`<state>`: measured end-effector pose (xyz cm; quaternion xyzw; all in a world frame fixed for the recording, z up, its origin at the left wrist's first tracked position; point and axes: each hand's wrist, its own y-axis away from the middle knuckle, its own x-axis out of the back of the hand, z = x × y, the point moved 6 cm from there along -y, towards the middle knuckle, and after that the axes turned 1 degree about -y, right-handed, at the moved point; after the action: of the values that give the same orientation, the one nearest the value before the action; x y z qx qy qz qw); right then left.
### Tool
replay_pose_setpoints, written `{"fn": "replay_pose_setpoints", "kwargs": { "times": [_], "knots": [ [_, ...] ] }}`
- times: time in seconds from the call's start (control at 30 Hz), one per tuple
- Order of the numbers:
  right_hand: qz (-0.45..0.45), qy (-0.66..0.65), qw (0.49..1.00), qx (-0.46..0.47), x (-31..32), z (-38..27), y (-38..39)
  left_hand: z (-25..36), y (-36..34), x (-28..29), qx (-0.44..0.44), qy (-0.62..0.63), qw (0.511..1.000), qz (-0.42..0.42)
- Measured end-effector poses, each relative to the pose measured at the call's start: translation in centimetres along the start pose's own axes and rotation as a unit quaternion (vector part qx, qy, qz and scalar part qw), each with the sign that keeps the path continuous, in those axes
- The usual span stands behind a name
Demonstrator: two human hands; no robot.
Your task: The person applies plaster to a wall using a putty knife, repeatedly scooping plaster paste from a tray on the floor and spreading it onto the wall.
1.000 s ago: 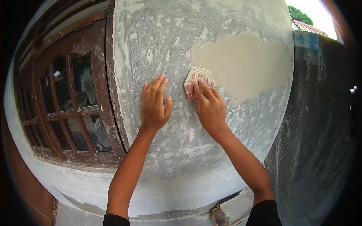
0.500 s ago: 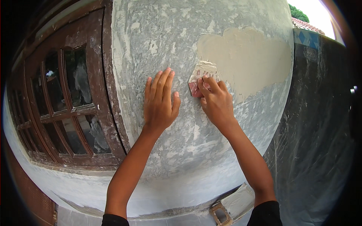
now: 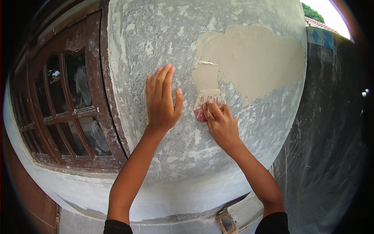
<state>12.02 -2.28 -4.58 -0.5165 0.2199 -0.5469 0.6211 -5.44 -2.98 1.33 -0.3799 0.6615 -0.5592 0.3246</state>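
Two hands up at a wall (image 3: 175,50), told L to R. Far L of the L hand's fingers: brown window (image 3: 74,115), dark panes, well apart from both hands. Next, L hand (image 3: 161,107): fingers nearly straight & close together, thumb spread off, nothing held; can't tell if the palm touches the wall. Btwn L & R fingers, wall is mottled grey w/ pale flecks.

Then the scraper (image 3: 200,102), flat, pale upper part & red lower part, just up-L of the R hand's knuckles, in its grip. R hand (image 3: 223,126) has it pinched, bent fingers on its face; rest of grip hidden. Key relation: broad edge faces up, approx. level, at the lower end of a paste strip (image 3: 206,78) running vert. just above the R fingers. Long axis hard to judge, hand covers part. R hand is the near one, L hand well off to the L. Big beige patch (image 3: 265,62) is up & R of the R fingers, just beside the strip. Low down, below R fingers: paste-smeared board (image 3: 246,212). Far R: dark sheet (image 3: 331,117).

Vs. half a sec ago: L hand approx. same pose; R hand & scraper now lower rel. to the patch; strip, w/ raised ridge (image 3: 206,62) on top, now shows where scraper was.
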Motion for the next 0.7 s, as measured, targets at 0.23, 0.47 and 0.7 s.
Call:
{"fn": "replay_pose_setpoints", "kwargs": {
  "times": [0.23, 0.47, 0.7],
  "knots": [
    [0.005, -0.021, 1.000, 0.005, -0.8, -1.2, 4.1, 0.2, -1.2, 0.5, -0.002, 0.001, 1.000, 0.003],
    [0.014, -0.061, 0.998, 0.020, -1.2, -1.7, 9.3, -0.1, -2.0, 0.4, -0.021, -0.024, 0.999, -0.015],
    [0.060, -0.131, 0.989, -0.029, 3.5, -2.1, 6.2, -1.0, -1.4, 0.4, -0.046, -0.085, 0.994, -0.052]
  ]
}}
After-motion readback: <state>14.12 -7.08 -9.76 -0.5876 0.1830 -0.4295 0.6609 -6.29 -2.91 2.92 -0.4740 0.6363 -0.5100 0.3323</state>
